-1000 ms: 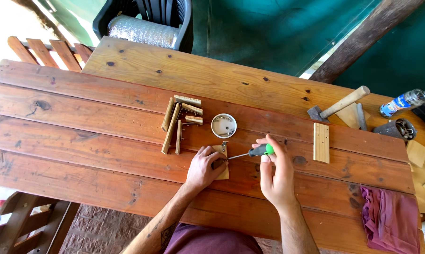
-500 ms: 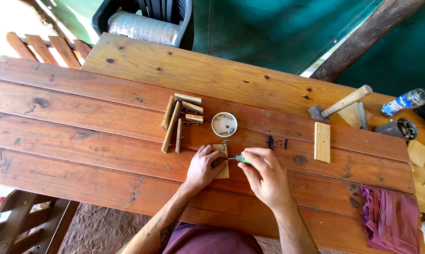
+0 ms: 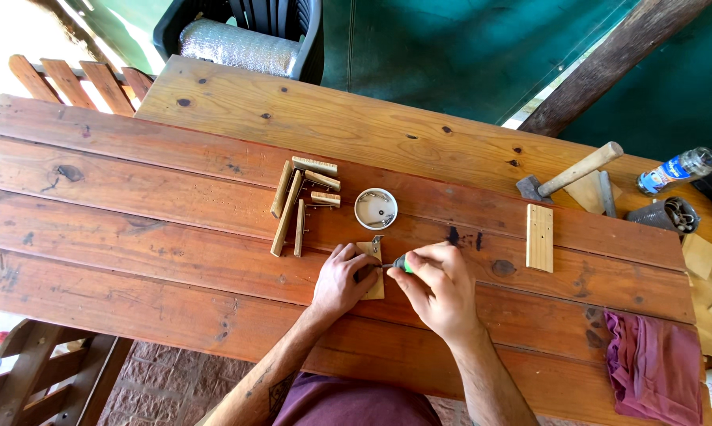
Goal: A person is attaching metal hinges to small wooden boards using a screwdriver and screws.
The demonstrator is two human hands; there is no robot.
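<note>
Small wood block: mostly covered by left hand. Green-handled screwdriver: handle largely hidden in right hand, tip too small to tell. White round lid: contents unclear. Maroon cloth: cut by near edge. Tabletop: runs off left and right edges.
</note>
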